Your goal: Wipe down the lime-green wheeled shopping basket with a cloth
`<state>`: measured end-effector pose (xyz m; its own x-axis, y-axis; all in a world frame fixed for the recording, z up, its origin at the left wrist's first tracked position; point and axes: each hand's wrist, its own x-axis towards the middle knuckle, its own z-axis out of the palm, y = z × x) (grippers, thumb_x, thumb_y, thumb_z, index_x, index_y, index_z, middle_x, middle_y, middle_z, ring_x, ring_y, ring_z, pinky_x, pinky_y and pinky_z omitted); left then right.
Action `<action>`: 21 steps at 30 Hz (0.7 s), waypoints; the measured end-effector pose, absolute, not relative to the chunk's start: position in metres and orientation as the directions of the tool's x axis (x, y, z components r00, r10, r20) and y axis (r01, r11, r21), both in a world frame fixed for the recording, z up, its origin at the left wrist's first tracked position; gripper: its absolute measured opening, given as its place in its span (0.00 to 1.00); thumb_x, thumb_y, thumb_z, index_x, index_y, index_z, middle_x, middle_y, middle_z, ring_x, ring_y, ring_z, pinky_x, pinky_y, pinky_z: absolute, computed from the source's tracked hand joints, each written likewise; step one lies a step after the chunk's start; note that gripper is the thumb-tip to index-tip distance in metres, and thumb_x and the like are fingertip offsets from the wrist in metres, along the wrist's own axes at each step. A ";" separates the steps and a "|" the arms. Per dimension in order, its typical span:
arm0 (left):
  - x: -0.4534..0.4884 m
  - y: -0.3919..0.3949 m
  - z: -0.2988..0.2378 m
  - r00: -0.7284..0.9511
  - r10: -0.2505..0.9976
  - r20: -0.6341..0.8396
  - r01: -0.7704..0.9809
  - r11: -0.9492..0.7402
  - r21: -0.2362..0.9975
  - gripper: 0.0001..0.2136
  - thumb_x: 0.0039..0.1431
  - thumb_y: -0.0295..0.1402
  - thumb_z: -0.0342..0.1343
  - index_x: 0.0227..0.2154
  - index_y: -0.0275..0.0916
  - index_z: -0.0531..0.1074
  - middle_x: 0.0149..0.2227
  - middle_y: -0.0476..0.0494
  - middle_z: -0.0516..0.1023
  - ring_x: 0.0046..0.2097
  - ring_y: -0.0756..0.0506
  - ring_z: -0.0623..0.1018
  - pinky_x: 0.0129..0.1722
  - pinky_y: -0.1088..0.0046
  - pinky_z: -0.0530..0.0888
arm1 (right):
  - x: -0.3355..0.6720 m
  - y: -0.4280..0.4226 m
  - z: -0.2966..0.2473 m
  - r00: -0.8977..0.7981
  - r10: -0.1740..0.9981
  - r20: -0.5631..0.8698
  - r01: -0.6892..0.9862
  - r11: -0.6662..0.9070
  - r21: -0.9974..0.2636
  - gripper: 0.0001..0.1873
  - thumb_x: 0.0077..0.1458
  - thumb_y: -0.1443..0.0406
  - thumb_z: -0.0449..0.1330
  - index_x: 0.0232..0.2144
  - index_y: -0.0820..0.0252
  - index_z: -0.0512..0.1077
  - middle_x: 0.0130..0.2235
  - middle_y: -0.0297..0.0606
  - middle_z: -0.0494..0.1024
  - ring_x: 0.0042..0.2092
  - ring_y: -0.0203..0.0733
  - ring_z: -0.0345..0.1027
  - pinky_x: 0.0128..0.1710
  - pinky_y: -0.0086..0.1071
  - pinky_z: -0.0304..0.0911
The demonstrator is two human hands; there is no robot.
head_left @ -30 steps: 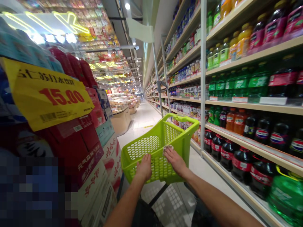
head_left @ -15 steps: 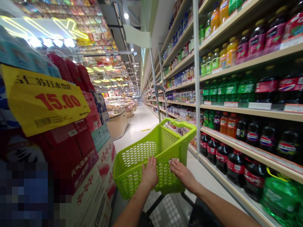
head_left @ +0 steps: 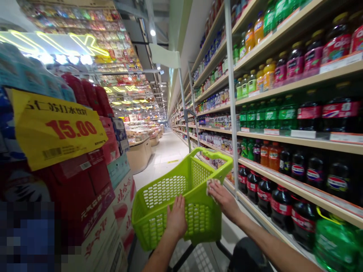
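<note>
A lime-green plastic shopping cart (head_left: 167, 211) with perforated walls stands in front of me, its handle end to the right. My left hand (head_left: 176, 217) lies against the top rim of the near side, fingers stretched out and holding nothing. Under the fingers of my right hand (head_left: 224, 196) is a crumpled whitish cloth (head_left: 212, 185), pressed to the cart's side near the handle. Part of the cloth is hidden by the fingers.
Shelves (head_left: 266, 133) of bottled drinks run along the right. Stacked drink cartons (head_left: 99, 189) with a yellow price sign (head_left: 62, 130) stand close on the left. An aisle floor (head_left: 164, 147) stretches ahead past display counters (head_left: 138, 153).
My right hand has slid up along the cart's side with the cloth, toward the handle. My left hand stays at the rim. The whole view has shifted slightly.
</note>
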<state>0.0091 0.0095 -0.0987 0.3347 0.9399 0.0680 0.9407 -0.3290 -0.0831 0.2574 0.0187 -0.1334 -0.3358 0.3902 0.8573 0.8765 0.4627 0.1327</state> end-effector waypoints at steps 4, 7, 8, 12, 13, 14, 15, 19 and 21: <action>0.009 0.010 -0.103 0.322 0.944 0.072 0.945 -0.317 -0.083 0.41 0.39 0.24 0.45 0.60 0.31 0.39 0.64 0.45 0.35 0.64 0.44 0.41 0.59 0.53 0.50 | 0.279 0.028 -0.108 -0.201 0.376 0.904 0.926 0.374 0.051 0.23 0.54 0.77 0.45 0.49 0.60 0.67 0.54 0.45 0.66 0.59 0.46 0.49 0.54 0.46 0.56; 0.008 0.011 -0.106 0.324 0.943 0.078 0.945 -0.318 -0.074 0.41 0.38 0.24 0.45 0.60 0.32 0.39 0.64 0.46 0.35 0.64 0.44 0.41 0.59 0.54 0.50 | 0.293 0.020 -0.142 -0.254 0.464 0.849 0.915 0.399 0.056 0.24 0.54 0.76 0.44 0.49 0.57 0.67 0.52 0.42 0.68 0.57 0.44 0.55 0.52 0.43 0.60; 0.007 0.011 -0.107 0.324 0.942 0.080 0.945 -0.319 -0.071 0.41 0.38 0.24 0.45 0.60 0.32 0.39 0.64 0.46 0.35 0.64 0.44 0.41 0.59 0.54 0.50 | 0.296 0.017 -0.154 -0.309 0.488 0.816 0.898 0.432 0.082 0.23 0.54 0.75 0.45 0.49 0.54 0.67 0.52 0.40 0.68 0.56 0.43 0.57 0.51 0.42 0.61; 0.008 0.011 -0.108 0.321 0.943 0.082 0.947 -0.317 -0.055 0.42 0.37 0.24 0.45 0.60 0.32 0.38 0.64 0.46 0.34 0.64 0.44 0.40 0.59 0.55 0.50 | 0.309 0.013 -0.139 -0.296 0.457 0.839 0.898 0.431 0.082 0.25 0.55 0.75 0.44 0.52 0.54 0.64 0.55 0.38 0.65 0.58 0.41 0.52 0.53 0.41 0.58; 0.008 0.011 -0.107 0.320 0.944 0.082 0.947 -0.316 -0.052 0.42 0.37 0.24 0.46 0.60 0.32 0.38 0.64 0.46 0.34 0.64 0.44 0.40 0.59 0.56 0.51 | 0.313 0.017 -0.119 -0.247 0.443 0.862 0.912 0.407 0.052 0.25 0.54 0.75 0.43 0.52 0.55 0.63 0.56 0.38 0.63 0.59 0.41 0.49 0.56 0.42 0.55; 0.009 0.010 -0.107 0.316 0.945 0.081 0.949 -0.313 -0.049 0.42 0.38 0.23 0.45 0.60 0.32 0.38 0.64 0.46 0.34 0.64 0.44 0.40 0.59 0.56 0.51 | 0.317 0.023 -0.097 -0.204 0.437 0.876 0.925 0.379 0.027 0.25 0.54 0.75 0.44 0.52 0.56 0.63 0.57 0.39 0.62 0.60 0.42 0.48 0.57 0.43 0.53; 0.010 0.009 -0.106 0.311 0.947 0.079 0.950 -0.308 -0.048 0.42 0.38 0.23 0.45 0.60 0.32 0.38 0.64 0.46 0.33 0.64 0.44 0.39 0.59 0.56 0.51 | 0.322 0.030 -0.076 -0.156 0.448 0.880 0.941 0.338 -0.005 0.25 0.53 0.74 0.45 0.52 0.57 0.64 0.58 0.40 0.60 0.60 0.43 0.48 0.57 0.44 0.51; 0.012 0.008 -0.106 0.294 0.954 0.065 0.955 -0.291 -0.047 0.42 0.37 0.22 0.46 0.60 0.32 0.37 0.64 0.46 0.32 0.64 0.44 0.39 0.58 0.56 0.53 | 0.319 0.055 -0.038 -0.041 0.591 0.805 0.973 0.207 -0.102 0.24 0.51 0.77 0.45 0.48 0.62 0.68 0.54 0.47 0.65 0.58 0.46 0.54 0.56 0.46 0.53; 0.012 0.008 -0.108 0.290 0.954 0.070 0.957 -0.288 -0.044 0.43 0.37 0.21 0.46 0.60 0.32 0.37 0.64 0.47 0.32 0.64 0.43 0.39 0.58 0.57 0.53 | 0.298 0.059 -0.051 -0.111 0.634 0.766 0.965 0.254 -0.071 0.23 0.51 0.76 0.47 0.47 0.60 0.68 0.54 0.46 0.66 0.57 0.46 0.54 0.55 0.47 0.53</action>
<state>0.0119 0.0085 -0.1076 0.2905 0.9543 0.0701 0.9566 -0.2879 -0.0442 0.2975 0.0594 -0.0512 -0.1107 0.6335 0.7657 0.9646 0.2539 -0.0707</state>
